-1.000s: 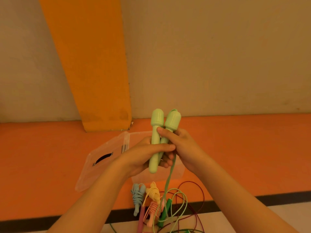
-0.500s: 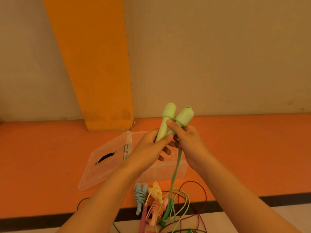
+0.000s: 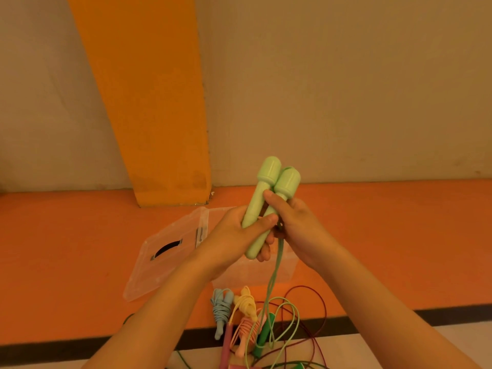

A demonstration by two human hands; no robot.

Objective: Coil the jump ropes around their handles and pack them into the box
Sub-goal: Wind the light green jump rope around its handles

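Both grips raised in front of the wall, meeting at one rope.

Left grip: closed round the pair of light green handles. The thumb lies across the front of them and the fingers curl behind, with fingertips showing under the lower handle end.

Right grip: pressed against the left grip from the right. Its thumb sits on the neck of the right-hand handle. Its fingers are curled in at the point where the green cord leaves the handles (whether they pinch the cord or only the handle, cannot tell).

Handles: side by side and touching, tilted with their bulbed heads up and to the right, above both grips. The butt ends stick out below the left grip.

Cord: drops straight down from between the grips, then spreads in loose loops on the orange surface well below them.

Clear box: directly beneath and behind the grips, mostly hidden by them. Its lid lies flat, down and left of the left grip.

Below the grips, beside the cord loops, three bundles lie close together:
- blue coiled rope
- yellow coiled rope
- pink coiled rope

A dark green handle lies just right of the pink one. A loose maroon cord arcs further right, under the right forearm.
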